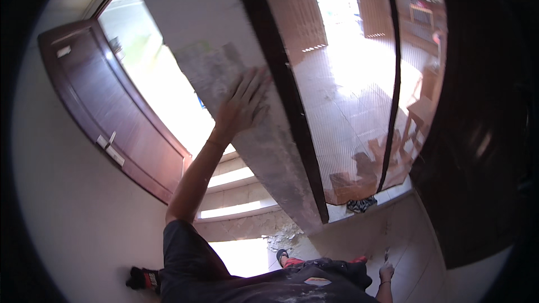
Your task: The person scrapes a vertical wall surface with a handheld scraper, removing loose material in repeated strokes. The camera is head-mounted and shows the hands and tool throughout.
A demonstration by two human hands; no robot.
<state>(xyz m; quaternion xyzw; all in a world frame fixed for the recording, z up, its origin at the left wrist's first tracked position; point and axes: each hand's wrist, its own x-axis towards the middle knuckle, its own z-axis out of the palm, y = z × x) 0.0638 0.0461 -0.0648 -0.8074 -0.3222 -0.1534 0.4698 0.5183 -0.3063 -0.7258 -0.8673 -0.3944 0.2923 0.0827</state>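
Pressing flat against the wall pillar [224,73], the left hand [242,104] lay with its fingers [255,81] spread wide and straight — nothing gripped, only the palm and fingertips resting on the grey, rough patch of plaster [210,70] near the pillar's right edge, just beside the dark door frame [292,112]. The patch sat high on the pillar; below it a duller grey strip ran down the pillar toward the floor, where crumbs of debris [286,238] lay at its foot by the steps [233,193]. The right hand [386,272] hung low by the lower edge of the view over the floor tiles [410,235], curled closed round a small, thin tool [386,255] — too small to say what kind.

By my reading, the step in hand was feeling or checking the plastered surface, not laying any on. The next move would call for a light, even pass of the open palm along the patch toward its edges, keeping clear of the frame, and the tool would have to be brought up from the hip before any scraping or filling could begin. To the left the brown door [106,106] stood open.
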